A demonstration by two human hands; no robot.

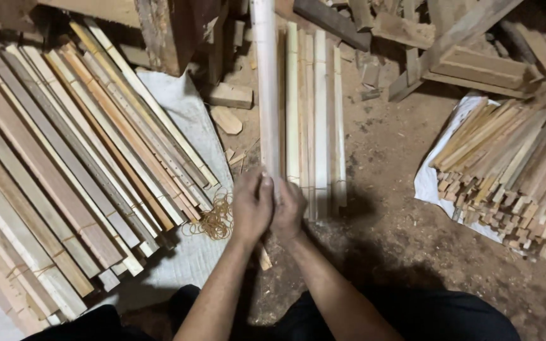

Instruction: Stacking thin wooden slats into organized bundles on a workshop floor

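Note:
My left hand (251,208) and my right hand (287,210) are together, both closed round the near end of a long pale wooden strip (265,88) that runs straight away from me towards the top of the view. Just right of it, several similar pale strips (316,120) lie side by side on the dirt floor. A loose heap of tan rubber bands (213,220) lies just left of my left hand, on a white sheet (184,113).
A wide stack of long mixed brown and pale slats (64,170) fills the left. A pile of short wooden sticks (513,170) lies on a white sheet at right. Offcuts (230,96) and rough planks (456,44) lie at the back.

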